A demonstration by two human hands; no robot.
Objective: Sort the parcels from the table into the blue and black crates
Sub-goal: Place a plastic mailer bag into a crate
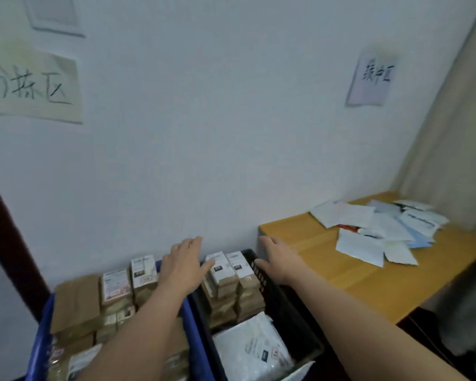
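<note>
A blue crate (43, 339) at lower left is packed with brown cardboard parcels (77, 301) bearing white labels. Beside it on the right, a black crate (270, 281) holds stacked brown boxes (231, 284) at its far end and a white padded mailer (253, 350) nearer me. My left hand (183, 264) hovers with straight fingers over the seam between the two crates, holding nothing. My right hand (279, 258) reaches out flat above the black crate's right rim, empty too. A heap of white and pale blue envelope parcels (379, 229) lies on the wooden table (341, 273) at right.
A white wall stands right behind the crates, with two handwritten paper signs (30, 86) (373, 77). A beige curtain (451, 149) hangs at the far right behind the table. A dark wooden post (6, 235) rises at the left edge.
</note>
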